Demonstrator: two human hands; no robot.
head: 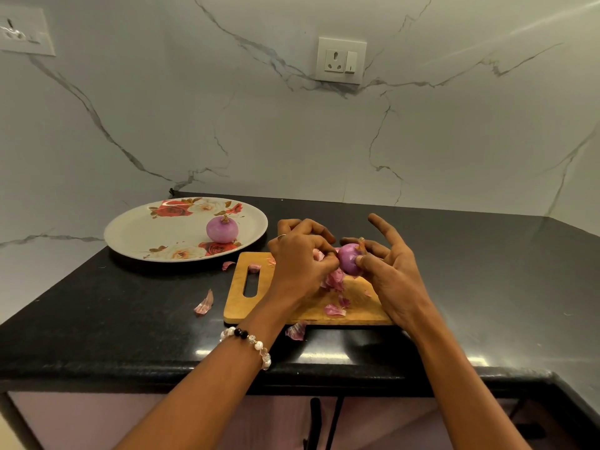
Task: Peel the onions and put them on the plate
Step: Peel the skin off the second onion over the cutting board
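A purple onion point(349, 263) is held above the wooden cutting board point(242, 306). My right hand point(388, 271) grips it from the right with thumb and fingertips, other fingers spread. My left hand point(298, 261) pinches the onion's skin on its left side. A strip of pink skin point(334, 280) hangs below the onion. A peeled purple onion point(222, 229) stands on the white floral plate point(156, 232) at the left.
Loose pink skins lie on the board point(334, 310) and on the black countertop point(130, 319), such as one skin point(204, 304) left of the board. A marble wall with a socket point(341, 60) stands behind. The counter's front edge is near me.
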